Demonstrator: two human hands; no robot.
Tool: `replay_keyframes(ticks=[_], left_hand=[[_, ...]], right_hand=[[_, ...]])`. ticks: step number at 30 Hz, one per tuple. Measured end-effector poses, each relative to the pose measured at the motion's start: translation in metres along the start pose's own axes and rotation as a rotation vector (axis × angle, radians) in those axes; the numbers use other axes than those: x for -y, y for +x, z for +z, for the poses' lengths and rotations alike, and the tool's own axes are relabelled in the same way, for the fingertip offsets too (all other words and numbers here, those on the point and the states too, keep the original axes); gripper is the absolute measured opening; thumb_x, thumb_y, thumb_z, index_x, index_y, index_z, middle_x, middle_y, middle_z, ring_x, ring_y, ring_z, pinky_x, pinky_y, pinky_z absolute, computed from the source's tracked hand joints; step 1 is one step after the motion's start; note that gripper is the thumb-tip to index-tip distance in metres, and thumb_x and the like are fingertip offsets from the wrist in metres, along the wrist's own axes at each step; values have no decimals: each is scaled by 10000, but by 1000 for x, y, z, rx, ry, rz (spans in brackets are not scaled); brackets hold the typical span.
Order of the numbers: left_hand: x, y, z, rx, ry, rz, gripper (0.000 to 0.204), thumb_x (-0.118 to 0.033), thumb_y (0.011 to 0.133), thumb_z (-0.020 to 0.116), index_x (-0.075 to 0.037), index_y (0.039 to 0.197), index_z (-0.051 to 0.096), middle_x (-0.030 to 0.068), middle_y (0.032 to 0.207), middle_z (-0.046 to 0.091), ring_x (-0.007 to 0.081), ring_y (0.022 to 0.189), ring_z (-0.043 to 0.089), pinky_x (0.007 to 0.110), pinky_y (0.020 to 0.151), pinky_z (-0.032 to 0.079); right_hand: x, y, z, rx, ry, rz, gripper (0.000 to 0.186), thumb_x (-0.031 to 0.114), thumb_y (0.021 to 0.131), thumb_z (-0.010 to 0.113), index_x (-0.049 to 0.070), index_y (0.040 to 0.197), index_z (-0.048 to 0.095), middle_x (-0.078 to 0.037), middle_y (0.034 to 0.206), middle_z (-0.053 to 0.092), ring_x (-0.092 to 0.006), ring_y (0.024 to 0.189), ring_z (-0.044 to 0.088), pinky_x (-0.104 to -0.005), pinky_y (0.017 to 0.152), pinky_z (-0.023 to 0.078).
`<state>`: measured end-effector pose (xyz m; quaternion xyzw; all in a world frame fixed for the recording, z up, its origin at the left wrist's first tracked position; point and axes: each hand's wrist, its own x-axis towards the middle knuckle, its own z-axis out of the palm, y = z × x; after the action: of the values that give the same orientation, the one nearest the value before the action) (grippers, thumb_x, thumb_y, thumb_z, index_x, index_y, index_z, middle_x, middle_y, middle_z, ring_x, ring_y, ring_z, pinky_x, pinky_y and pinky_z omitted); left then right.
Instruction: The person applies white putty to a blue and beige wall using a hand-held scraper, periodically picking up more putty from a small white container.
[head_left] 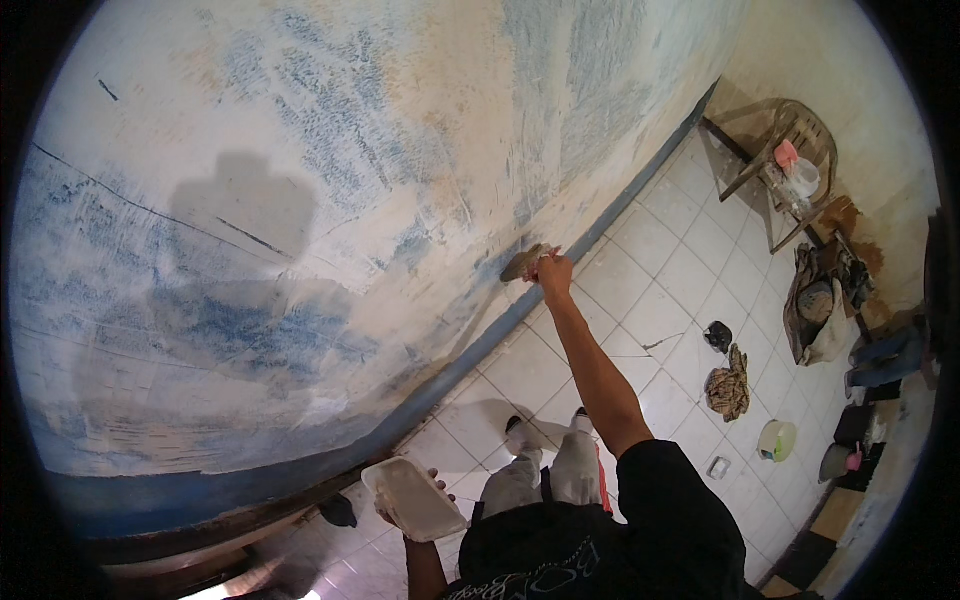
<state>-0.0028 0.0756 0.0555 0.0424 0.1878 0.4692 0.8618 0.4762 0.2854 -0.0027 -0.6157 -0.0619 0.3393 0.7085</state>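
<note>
My right arm reaches out to the patchy blue-and-white wall (330, 260). The fingers of my right hand (553, 272) are closed round a putty knife (521, 264), whose broad blade lies at the wall's surface just above the blue skirting band. Its handle is mostly covered by my fingers. Lower down, near my body, my left hand (441, 486) grips a whitish rectangular plastic tray (414, 500) from beneath and along its side. Pale smears show inside the tray. Most of the left palm is hidden under it.
White floor tiles (668, 255) run along the wall. To the right lie a crumpled brown cloth (729, 388), a black bundle (717, 336), a pale green tub (777, 441) and a small clear container (719, 467). A chair (806, 140) holding a pink item stands at the far right.
</note>
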Motion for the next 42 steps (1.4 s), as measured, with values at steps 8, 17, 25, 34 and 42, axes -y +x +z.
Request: replay_keyframes(ticks=[8,17,25,34,42], left_hand=[[5,5,-6,24,-97,-45,1002,-758,745,533,-113,1456,247,281,1395,341,453,1122,494,691,848,440],[8,10,-2,78,-106,-42,1006,-738,724,576,-142,1465,252,309,1415,314,472,1145,486,685,874,419],[5,6,7,2,-61,-8,1007,-777,734,511,-117,1452,265,268,1347,406,455,1128,507,679,837,453],[1,2,3,-38,-17,16,990,-775,736,511,-125,1446,281,273,1321,423,449,1087,525,665,838,457],[4,8,-5,57,-83,-3,1016,-786,720,523,-159,1472,252,304,1422,317,470,1165,485,698,880,415]], right_hand=[[150,-60,45,181,-44,-37,238,11,867,448,-93,685,561,-154,642,592,-214,542,601,-331,507,546],[183,-103,-15,71,-26,-186,266,132,888,494,-93,850,629,-113,715,637,-169,563,600,-299,521,507],[-32,-33,-41,-15,-82,51,212,47,805,443,-43,874,621,-81,681,608,-150,538,574,-301,478,487],[-30,-29,-2,65,94,104,229,38,854,448,-27,662,552,-118,621,590,-189,501,574,-300,457,462],[60,-43,29,127,-58,45,203,28,851,442,-46,679,522,-126,653,577,-216,554,601,-324,526,535]])
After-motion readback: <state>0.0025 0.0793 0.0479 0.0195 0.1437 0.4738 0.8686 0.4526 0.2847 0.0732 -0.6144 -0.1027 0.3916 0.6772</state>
